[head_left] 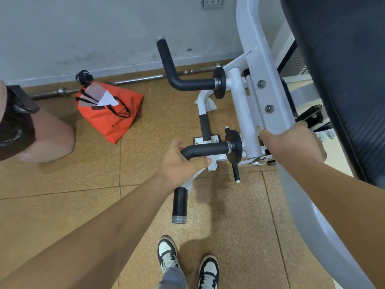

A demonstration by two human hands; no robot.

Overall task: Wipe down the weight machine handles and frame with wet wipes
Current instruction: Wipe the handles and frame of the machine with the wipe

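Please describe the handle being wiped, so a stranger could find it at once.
Start at the white frame on the right. Two bent black handles stick out leftward from it. Pick the near handle: unlike the far handle, the left hand grips its bend with a white wipe.

An orange tote bag [108, 113] slumps on the speckled floor [62, 205]. Just behind it a steel bar [135, 79] lies along the wall [83, 38]; a bystander's bare knee [48, 140] is to its left.
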